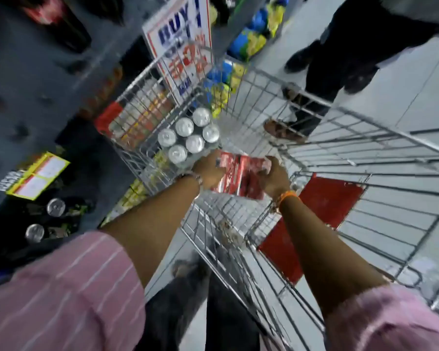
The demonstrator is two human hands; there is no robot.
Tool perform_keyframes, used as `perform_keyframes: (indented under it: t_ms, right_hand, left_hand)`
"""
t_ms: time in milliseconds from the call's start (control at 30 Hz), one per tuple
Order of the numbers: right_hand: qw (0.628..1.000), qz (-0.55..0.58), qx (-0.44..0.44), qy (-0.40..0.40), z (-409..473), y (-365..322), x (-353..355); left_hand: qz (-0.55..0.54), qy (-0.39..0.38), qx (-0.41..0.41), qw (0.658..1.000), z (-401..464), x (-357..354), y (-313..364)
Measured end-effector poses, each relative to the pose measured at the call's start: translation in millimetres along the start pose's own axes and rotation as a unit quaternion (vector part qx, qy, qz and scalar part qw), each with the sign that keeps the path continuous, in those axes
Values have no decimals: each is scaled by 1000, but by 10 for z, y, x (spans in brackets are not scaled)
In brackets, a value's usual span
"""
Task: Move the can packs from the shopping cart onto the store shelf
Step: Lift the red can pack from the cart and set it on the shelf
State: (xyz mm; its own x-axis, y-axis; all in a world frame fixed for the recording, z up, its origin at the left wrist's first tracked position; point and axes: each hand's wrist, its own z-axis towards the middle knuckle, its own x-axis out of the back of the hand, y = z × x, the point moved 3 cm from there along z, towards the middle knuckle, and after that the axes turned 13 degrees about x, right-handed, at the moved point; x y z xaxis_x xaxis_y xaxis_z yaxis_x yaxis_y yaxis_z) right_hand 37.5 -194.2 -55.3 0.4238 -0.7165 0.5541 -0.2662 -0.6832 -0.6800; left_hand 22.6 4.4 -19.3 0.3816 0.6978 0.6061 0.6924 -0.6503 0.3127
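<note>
A red shrink-wrapped can pack (241,174) is gripped between my two hands inside the wire shopping cart (360,158). My left hand (209,169) clasps its left end and my right hand (274,177) clasps its right end. Just beyond it, a second pack of silver-topped cans (189,136) stands upright against the cart's far left corner. The grey store shelf (36,79) runs along the left, with loose silver-topped cans (55,207) on a lower level.
A "BUY 1" sale sign (181,44) hangs past the cart's front. Another person's legs and shoes (307,115) stand just beyond the cart on the right. A red flap (322,201) lies in the cart's seat section. Yellow price tags (37,174) mark the shelf edge.
</note>
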Motion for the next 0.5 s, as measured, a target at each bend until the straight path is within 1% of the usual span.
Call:
perform_keyframes:
  t_ms: [67,167,267,367,433,500]
  right_hand:
    - [999,45,-11,-2,94,84,-38]
    - [987,154,-25,-25,147,235,-121]
    - [975,221,-9,-29,166,276,-185]
    - [979,204,13,-22,240,245,-209]
    - [984,175,17,-12,273,226,-198]
    - [984,175,7,-11,301,216,-174]
  left_hand:
    - [-17,-27,-9,999,117,-78,66]
    - [-35,-66,6,997,299,-196,80]
    - [-27,-86,8,996,422,-297,70]
    - [-35,-105,31,993,506,-399,26]
    - [7,-79,58,995,546,-427,-8]
    - [43,-52,57,996,576,-411,0]
